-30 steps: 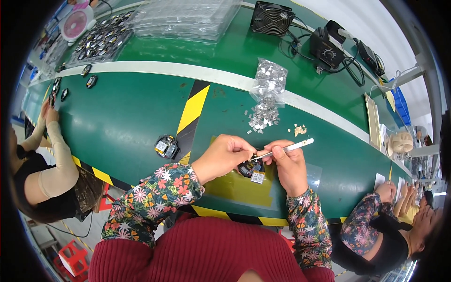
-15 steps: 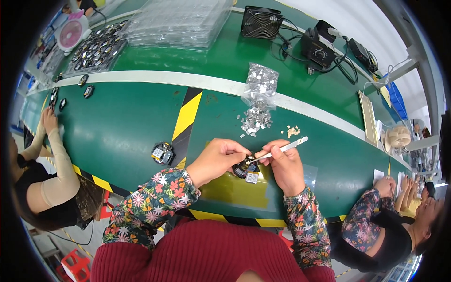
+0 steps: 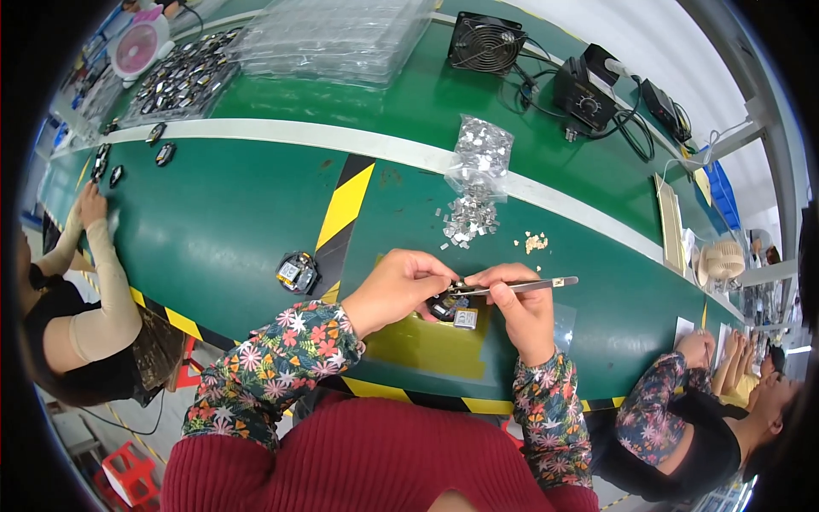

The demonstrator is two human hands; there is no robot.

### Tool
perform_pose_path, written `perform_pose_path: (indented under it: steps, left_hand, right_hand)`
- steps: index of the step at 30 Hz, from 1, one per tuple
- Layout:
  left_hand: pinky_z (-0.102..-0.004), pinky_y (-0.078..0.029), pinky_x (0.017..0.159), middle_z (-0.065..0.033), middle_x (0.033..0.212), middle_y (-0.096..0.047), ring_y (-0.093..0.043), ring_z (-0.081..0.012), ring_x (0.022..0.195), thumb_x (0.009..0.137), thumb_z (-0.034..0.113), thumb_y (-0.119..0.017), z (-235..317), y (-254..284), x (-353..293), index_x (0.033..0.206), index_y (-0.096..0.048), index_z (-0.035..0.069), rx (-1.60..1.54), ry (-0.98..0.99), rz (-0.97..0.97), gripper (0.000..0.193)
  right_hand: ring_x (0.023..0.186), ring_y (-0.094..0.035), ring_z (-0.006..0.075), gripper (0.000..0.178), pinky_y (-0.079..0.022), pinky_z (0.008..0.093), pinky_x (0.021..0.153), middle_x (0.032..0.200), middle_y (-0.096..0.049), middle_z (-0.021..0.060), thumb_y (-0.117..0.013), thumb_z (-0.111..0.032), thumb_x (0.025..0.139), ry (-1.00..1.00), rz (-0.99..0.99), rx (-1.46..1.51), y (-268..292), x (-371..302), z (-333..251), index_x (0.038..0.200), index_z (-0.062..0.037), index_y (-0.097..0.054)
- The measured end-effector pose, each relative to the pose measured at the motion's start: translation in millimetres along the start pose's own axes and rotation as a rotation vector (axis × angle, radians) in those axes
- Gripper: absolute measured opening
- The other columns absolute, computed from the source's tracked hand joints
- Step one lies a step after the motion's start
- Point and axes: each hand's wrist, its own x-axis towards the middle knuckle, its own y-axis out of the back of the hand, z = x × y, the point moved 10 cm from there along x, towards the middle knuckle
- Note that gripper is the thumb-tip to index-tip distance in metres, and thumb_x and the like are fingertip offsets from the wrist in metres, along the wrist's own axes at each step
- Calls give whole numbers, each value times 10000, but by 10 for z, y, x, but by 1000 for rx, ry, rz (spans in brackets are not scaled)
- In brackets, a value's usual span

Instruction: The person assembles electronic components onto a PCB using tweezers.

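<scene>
My left hand [image 3: 399, 292] is closed, thumb and fingertips pinching the upper edge of a small black electronic device [image 3: 443, 306]. A silver rectangular piece with a label [image 3: 466, 318] sticks out at its lower right. My right hand [image 3: 522, 311] grips metal tweezers [image 3: 546, 283], lying nearly level, with their tips at the device's top beside my left fingertips. Whether the tips hold anything is too small to tell. The device rests over a translucent yellow sheet [image 3: 435, 352] on the green table. My fingers partly hide it.
A similar round device [image 3: 297, 272] lies to the left. Beyond my hands are loose silver tabs [image 3: 469, 224], a clear bag of tabs [image 3: 483, 147] and small yellowish pieces [image 3: 536, 243]. Farther back stand a black fan [image 3: 486, 43] and a black dial box [image 3: 584, 96]. Co-workers sit on both sides.
The tweezers have swung from a slant up to the right to nearly level, their rear end lower and farther right. My right hand has turned with them; my left keeps its pinch.
</scene>
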Motion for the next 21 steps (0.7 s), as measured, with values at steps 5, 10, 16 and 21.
perform_pose_path:
  steps: [5, 10, 16, 21]
  left_hand:
    - [-189, -459, 484, -54, 736, -602, -562, -75, 553, 836, 89, -513, 11, -7, -9, 895, -593, -33, 10, -11, -9, 157]
    - [-193, -464, 481, -59, 741, -608, -564, -75, 563, 833, 86, -514, -14, 9, 0, 898, -595, -36, 7, -11, -4, 160]
    - [-202, -473, 470, -65, 744, -614, -569, -78, 574, 830, 85, -516, -33, 8, 18, 898, -600, -38, 8, -22, -12, 164]
    - [-203, -475, 469, -63, 746, -615, -570, -77, 577, 829, 90, -517, -45, 15, 25, 895, -601, -38, 25, -21, -11, 167]
  right_hand:
    - [827, -576, 158, 110, -454, 266, 736, 868, -618, 110, -551, -80, 821, 62, -30, -110, -35, 2, -37, 868, 14, -585]
    - [772, -576, 172, 84, -455, 273, 688, 838, -627, 103, -563, -55, 794, 117, -28, -235, -45, 1, -100, 833, 9, -601]
    - [729, -570, 187, 72, -451, 281, 655, 808, -637, 87, -572, -47, 777, 174, -29, -360, -92, -3, -175, 805, 5, -613]
    - [718, -567, 164, 93, -451, 265, 647, 808, -638, 93, -571, -62, 792, 166, -34, -384, -99, -6, -127, 839, 13, -602]
